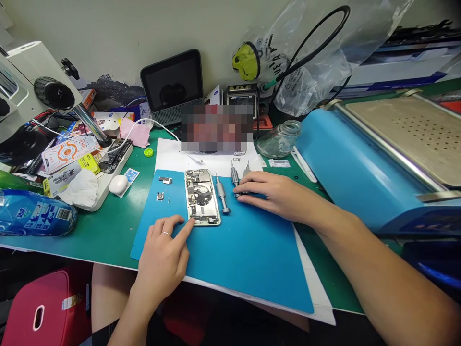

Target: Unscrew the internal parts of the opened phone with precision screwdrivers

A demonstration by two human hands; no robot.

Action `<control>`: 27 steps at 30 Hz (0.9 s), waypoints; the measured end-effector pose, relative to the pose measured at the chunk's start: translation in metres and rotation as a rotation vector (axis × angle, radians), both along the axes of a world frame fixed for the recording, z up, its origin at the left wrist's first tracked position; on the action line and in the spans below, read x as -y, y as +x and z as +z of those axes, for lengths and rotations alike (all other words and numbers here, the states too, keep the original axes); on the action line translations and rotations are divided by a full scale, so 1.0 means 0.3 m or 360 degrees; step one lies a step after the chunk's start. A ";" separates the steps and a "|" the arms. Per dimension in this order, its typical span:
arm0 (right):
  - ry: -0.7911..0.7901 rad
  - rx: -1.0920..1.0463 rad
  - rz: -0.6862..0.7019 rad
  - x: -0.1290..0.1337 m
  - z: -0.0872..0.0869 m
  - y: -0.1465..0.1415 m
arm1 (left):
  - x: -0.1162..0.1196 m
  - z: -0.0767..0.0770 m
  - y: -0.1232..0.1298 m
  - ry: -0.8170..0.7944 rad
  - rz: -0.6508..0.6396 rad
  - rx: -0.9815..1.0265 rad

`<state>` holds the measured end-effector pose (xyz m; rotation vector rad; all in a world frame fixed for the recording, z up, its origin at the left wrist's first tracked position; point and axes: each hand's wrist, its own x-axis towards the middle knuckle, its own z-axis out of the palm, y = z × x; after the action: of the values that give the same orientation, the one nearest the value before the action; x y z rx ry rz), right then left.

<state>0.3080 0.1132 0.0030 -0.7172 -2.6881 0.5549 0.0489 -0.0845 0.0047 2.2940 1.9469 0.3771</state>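
An opened smartphone (pixel 207 197) with bare internal parts lies on the blue mat (pixel 248 259). My left hand (pixel 163 247) rests at its lower left corner, index fingertip touching the frame, fingers loosely bent and apart. To the right, my right hand (pixel 272 194) has thumb and fingers at the lower end of a grey precision screwdriver (pixel 234 174). Another screwdriver (pixel 221 194) lies between that hand and the phone. A third screwdriver (pixel 247 169) is partly hidden behind my right fingers. Small phone parts (pixel 165 180) lie on the mat, left of the phone.
Behind the mat are a white sheet (pixel 167 154), a glass jar (pixel 279 139) and a dark-screened display (pixel 175 86). A blue machine (pixel 334 158) stands at right. At left are a microscope stand (pixel 90 120), a white earbud case (pixel 118 184) and a blue packet (pixel 36 214).
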 end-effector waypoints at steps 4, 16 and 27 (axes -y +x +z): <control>-0.0009 -0.0020 0.0044 0.006 -0.008 -0.004 | 0.000 -0.001 0.000 0.0004 0.0007 -0.0006; -0.0026 0.0016 0.0168 0.038 0.003 -0.024 | -0.001 -0.001 0.001 -0.0014 0.0008 0.0020; 0.0045 -0.0037 0.0211 0.051 0.008 -0.041 | 0.002 -0.001 0.003 -0.0013 -0.0001 0.0012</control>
<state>0.2957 0.0978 0.0055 -0.5248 -2.7302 0.5521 0.0499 -0.0851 0.0045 2.2850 1.9406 0.3764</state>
